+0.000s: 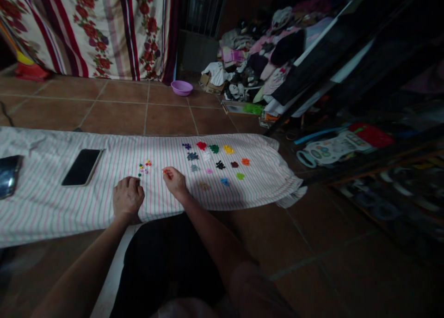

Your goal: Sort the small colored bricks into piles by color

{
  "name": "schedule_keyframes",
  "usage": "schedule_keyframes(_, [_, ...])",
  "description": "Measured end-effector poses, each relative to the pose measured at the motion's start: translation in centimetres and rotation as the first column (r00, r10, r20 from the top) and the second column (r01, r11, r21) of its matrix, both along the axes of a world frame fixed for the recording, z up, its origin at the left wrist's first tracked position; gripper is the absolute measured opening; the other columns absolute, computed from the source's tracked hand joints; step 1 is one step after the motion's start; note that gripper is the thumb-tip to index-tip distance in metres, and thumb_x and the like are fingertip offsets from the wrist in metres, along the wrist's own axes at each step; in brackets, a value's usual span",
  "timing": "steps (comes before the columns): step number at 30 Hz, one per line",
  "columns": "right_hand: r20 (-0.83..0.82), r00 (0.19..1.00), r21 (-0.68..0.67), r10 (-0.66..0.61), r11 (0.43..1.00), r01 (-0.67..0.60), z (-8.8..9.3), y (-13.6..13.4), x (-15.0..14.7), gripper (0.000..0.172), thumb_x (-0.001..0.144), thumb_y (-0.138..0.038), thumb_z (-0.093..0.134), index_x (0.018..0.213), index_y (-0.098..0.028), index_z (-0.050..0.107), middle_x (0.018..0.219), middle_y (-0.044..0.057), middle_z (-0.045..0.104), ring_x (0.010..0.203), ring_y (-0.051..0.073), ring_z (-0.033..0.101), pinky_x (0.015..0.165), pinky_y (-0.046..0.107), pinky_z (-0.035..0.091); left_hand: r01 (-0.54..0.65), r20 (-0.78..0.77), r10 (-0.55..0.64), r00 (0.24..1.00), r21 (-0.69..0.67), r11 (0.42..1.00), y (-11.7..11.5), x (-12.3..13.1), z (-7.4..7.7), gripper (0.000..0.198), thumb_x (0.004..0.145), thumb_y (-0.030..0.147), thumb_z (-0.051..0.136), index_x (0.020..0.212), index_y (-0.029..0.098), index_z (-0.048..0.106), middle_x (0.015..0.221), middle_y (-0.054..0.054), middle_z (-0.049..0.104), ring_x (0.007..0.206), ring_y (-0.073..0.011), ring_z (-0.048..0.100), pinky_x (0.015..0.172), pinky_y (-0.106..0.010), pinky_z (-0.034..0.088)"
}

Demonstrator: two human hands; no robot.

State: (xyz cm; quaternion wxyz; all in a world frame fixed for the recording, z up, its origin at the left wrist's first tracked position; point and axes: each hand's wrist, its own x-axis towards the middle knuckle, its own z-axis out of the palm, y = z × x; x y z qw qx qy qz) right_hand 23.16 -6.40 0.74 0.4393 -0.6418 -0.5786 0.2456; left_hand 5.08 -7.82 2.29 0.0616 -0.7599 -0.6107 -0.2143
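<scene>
My right hand point(175, 182) is closed in a pinch on a small orange piece point(164, 171) above the striped cloth point(166, 200). To its left, my left hand point(128, 195) rests palm down with the fingers curled under, their tips hidden. A small mixed group of tiny coloured pieces point(144, 167) lies just beyond the left fingers. Right of my right hand, the pieces lie in piles by colour, among them an orange pile point(245, 162), a red pile point(201, 145), a yellow pile point(228, 149), a black pile point(220, 164) and a tan pile point(204, 186).
A dark-screened phone point(82, 168) lies on the cloth at left, with another dark glossy device point(9, 175) at the edge. Beyond the table are a purple basin point(181, 88), a flowered curtain point(114, 31) and heaped clothes point(263, 54). Shelving point(347, 165) stands at right.
</scene>
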Motion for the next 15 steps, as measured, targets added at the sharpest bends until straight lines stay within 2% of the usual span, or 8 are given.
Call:
schedule_keyframes(4, [-0.127,0.99,0.035,-0.055,0.998,0.06,1.2,-0.3,3.4,0.021,0.087,-0.029,0.051,0.1,-0.023,0.065,0.091,0.0,0.072,0.083,0.012,0.067,0.076,0.023,0.053,-0.003,-0.008,0.002,1.0,-0.01,1.0,0.0,0.0,0.2,0.024,0.085,0.025,0.039,0.095,0.017,0.059,0.095,-0.013,0.061,0.088,-0.0268,0.053,0.073,-0.037,0.037])
schedule_keyframes(9, [-0.347,0.924,0.034,-0.161,0.982,0.183,2.1,-0.8,8.9,0.028,0.079,-0.036,0.056,0.099,-0.019,0.067,0.079,0.002,0.07,0.068,0.014,0.065,0.061,0.025,0.053,0.003,0.012,-0.002,1.0,-0.035,0.999,0.0,0.1,0.4,0.025,0.084,0.025,0.039,0.095,0.016,0.06,0.095,-0.012,0.061,0.09,-0.0265,0.053,0.074,-0.038,0.037])
schedule_keyframes(15, [-0.347,0.87,-0.008,-0.351,0.929,0.371,1.7,-2.5,15.4,0.035,0.072,-0.041,0.057,0.097,-0.018,0.065,0.078,0.002,0.068,0.063,0.013,0.063,0.057,0.024,0.051,-0.01,-0.019,0.01,1.0,-0.042,0.999,-0.1,0.1,0.4,0.027,0.085,0.026,0.037,0.096,0.015,0.06,0.096,-0.013,0.061,0.09,-0.0272,0.053,0.074,-0.038,0.038])
